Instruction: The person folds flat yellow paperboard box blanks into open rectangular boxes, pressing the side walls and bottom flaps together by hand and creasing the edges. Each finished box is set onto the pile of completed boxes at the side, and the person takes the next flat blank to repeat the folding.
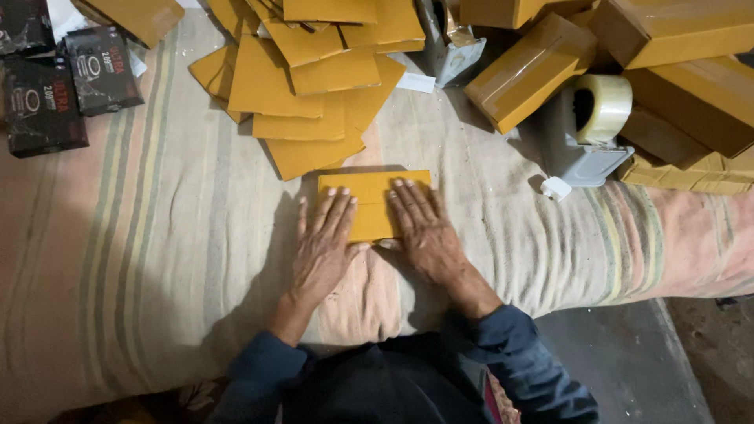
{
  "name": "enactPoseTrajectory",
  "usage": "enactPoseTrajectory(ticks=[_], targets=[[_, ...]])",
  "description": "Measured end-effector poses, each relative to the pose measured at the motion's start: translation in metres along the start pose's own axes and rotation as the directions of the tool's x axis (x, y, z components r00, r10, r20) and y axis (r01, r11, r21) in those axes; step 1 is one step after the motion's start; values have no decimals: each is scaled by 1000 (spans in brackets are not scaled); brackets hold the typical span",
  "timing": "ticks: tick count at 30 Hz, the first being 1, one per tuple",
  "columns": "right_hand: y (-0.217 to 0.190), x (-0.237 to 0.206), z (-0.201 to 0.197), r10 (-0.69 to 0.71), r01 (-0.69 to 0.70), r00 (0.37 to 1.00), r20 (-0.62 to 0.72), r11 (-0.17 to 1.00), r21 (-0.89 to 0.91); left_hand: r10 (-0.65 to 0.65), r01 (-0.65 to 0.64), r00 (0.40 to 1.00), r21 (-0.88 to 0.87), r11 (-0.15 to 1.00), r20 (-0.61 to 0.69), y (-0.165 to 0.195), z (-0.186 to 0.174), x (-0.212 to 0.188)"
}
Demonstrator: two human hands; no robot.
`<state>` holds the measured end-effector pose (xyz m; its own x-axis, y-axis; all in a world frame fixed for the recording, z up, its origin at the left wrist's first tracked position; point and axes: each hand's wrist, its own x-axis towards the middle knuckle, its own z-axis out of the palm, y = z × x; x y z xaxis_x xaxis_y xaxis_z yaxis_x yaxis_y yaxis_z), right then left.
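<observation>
Left hand (pixel 323 245) and right hand (pixel 422 228) press flat on yellow cardboard (pixel 373 206)

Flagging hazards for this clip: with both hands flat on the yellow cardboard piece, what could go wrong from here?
1. The soft striped cloth gives little support, so the cardboard piece under the left hand and right hand may crease unevenly.
2. The loose pile of flat cardboard lies just beyond it and could slide onto the piece.
3. The tape dispenser may snag a sleeve on a reach.
</observation>
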<state>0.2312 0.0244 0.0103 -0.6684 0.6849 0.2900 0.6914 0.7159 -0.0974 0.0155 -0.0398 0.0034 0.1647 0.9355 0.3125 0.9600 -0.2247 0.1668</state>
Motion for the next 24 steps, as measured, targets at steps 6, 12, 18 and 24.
enactPoseTrajectory(ticks=[6, 12, 18, 24], targets=[[30, -10, 9, 282, -260, 959, 13, 864, 431, -61, 37, 993, -213, 976, -105, -14, 6, -8], [28, 15, 17, 578, -450, 816, -2, 636, 627, -112, 22, 955, -314, 949, -273, -5, 13, -13], [31, 6, 13, 513, -482, 778, 361, 120, 868, -231, 14, 870, -447, 894, -436, -13, 22, -23], [17, 25, 3, 585, -229, 719, 375, -310, 923, -714, 136, 673, -916, 377, -194, -30, 38, -18]])
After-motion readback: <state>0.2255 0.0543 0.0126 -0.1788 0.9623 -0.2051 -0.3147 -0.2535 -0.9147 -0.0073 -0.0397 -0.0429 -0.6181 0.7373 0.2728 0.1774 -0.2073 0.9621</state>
